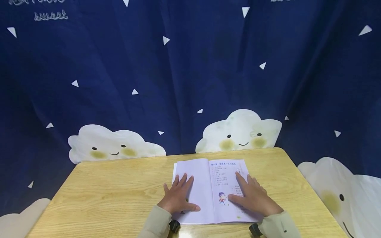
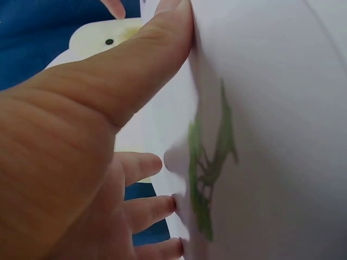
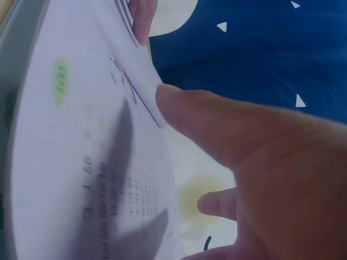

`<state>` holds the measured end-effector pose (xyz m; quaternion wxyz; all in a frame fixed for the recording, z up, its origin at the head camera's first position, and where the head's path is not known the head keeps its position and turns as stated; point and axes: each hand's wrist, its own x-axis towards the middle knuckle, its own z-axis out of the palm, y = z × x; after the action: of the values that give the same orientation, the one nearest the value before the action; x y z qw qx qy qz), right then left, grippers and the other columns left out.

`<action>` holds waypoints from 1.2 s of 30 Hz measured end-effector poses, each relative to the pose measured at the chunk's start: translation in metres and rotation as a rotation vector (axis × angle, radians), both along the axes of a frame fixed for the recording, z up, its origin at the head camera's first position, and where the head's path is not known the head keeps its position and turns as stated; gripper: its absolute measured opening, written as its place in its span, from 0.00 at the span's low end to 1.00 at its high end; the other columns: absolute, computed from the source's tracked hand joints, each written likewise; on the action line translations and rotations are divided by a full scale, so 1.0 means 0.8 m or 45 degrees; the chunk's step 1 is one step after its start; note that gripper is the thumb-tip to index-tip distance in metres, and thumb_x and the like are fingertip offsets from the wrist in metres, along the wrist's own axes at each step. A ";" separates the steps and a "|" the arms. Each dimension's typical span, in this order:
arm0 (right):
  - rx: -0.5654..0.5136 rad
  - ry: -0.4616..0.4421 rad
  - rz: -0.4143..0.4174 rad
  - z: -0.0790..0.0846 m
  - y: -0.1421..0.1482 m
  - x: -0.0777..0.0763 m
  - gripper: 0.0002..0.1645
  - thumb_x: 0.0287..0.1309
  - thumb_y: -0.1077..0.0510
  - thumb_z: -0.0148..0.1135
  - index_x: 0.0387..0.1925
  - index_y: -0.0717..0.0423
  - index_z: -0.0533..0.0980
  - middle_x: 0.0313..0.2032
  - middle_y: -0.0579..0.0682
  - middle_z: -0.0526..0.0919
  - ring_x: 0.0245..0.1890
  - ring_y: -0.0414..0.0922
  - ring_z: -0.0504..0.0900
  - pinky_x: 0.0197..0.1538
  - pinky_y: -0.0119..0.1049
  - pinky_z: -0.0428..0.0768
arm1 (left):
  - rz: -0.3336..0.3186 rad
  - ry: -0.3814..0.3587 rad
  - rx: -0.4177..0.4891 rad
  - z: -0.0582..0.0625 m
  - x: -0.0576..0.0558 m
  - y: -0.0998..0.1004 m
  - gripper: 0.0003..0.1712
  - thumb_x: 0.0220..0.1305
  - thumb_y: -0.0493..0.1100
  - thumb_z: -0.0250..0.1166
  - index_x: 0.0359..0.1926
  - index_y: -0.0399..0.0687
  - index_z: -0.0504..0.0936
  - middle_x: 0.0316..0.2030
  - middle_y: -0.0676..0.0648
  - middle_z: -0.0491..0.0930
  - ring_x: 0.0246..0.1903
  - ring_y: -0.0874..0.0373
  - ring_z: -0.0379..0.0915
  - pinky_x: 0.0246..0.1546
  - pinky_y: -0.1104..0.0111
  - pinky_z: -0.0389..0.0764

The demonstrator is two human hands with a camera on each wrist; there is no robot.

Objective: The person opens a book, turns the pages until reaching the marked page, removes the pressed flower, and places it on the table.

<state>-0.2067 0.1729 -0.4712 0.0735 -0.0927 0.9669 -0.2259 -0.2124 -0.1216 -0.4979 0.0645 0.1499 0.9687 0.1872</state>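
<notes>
An open book (image 1: 205, 211) lies on the wooden table, its left page nearly blank and its right page printed with lines of text and a small cartoon figure (image 1: 222, 198). On the left page rests my left hand (image 1: 178, 195), fingers spread; in the left wrist view its fingertips meet the paper beside a green leaf drawing (image 2: 209, 179). My right hand (image 1: 253, 195) lies over the right page with fingers extended, the thumb pointing at the cartoon. Part of the text is hidden under that hand. The right wrist view shows the right thumb (image 3: 190, 108) close over the printed page (image 3: 70, 141).
The wooden table (image 1: 119, 188) extends to both sides of the book. Behind it hangs a dark blue curtain (image 1: 184, 76) with white triangles and smiling clouds. A dark band (image 1: 174, 226) sits at the left cuff, another (image 1: 255, 229) at the right.
</notes>
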 end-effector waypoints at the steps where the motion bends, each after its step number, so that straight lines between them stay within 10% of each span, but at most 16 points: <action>1: -0.003 -0.007 -0.002 -0.001 0.000 0.000 0.60 0.51 0.26 0.60 0.73 0.58 0.53 0.67 0.77 0.52 0.66 0.77 0.47 0.57 0.77 0.50 | 0.000 -0.002 0.001 0.000 0.000 0.000 0.66 0.36 0.75 0.71 0.74 0.52 0.58 0.73 0.40 0.52 0.71 0.33 0.42 0.54 0.23 0.42; 36: 0.008 -0.062 -0.039 -0.012 -0.004 -0.004 0.64 0.46 0.26 0.64 0.74 0.57 0.52 0.69 0.74 0.51 0.69 0.71 0.47 0.59 0.76 0.39 | -0.025 -0.025 -0.024 0.000 0.000 0.002 0.63 0.40 0.75 0.69 0.74 0.52 0.58 0.74 0.40 0.50 0.71 0.33 0.39 0.54 0.23 0.41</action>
<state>-0.2102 0.1700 -0.4811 0.0938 -0.0723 0.9669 -0.2261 -0.2126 -0.1201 -0.4976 0.0772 0.1569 0.9682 0.1790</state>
